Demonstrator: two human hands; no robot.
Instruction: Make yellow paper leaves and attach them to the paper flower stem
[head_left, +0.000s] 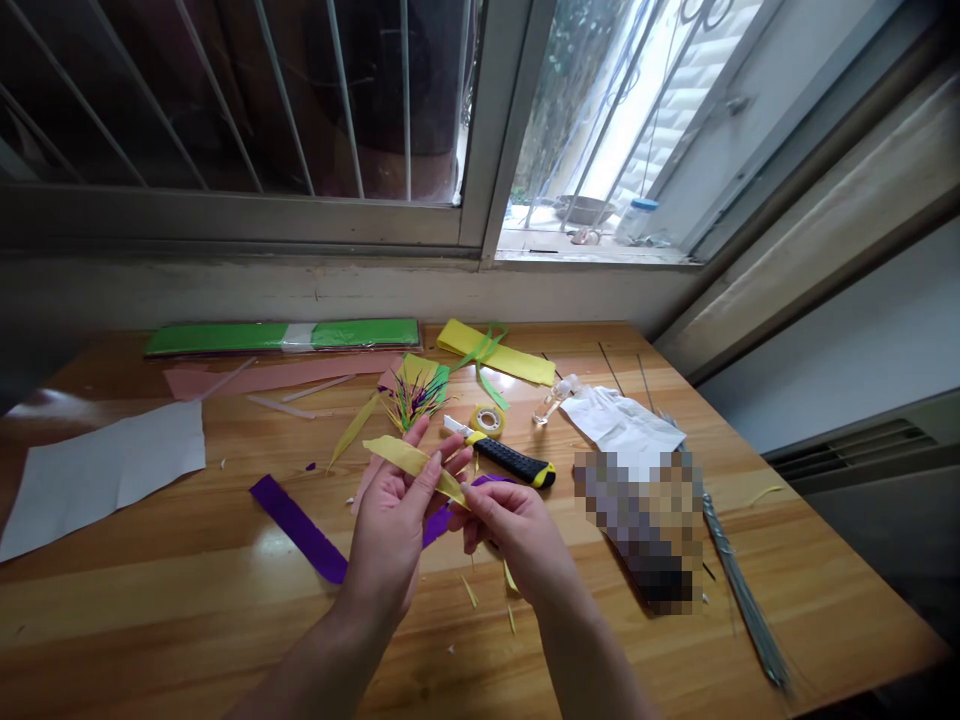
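Note:
Both my hands are raised over the middle of the wooden table (187,610). My left hand (394,515) and my right hand (506,525) are closed on the same yellow paper strip (409,458), the left pinching its middle, the right pinching its lower end. A purple paper strip (296,525) lies flat under my hands, reaching left. Just behind my hands sit a yellow-and-black utility knife (510,460), a small roll of tape (487,420) and a bunch of cut yellow, green and purple paper slivers (412,395).
Green paper pack (281,335), pink strips (277,378) and yellow paper (495,352) lie along the back edge. A grey sheet (97,470) is at left. White paper (619,420), a small glue bottle (551,400) and metal wires (739,590) lie at right.

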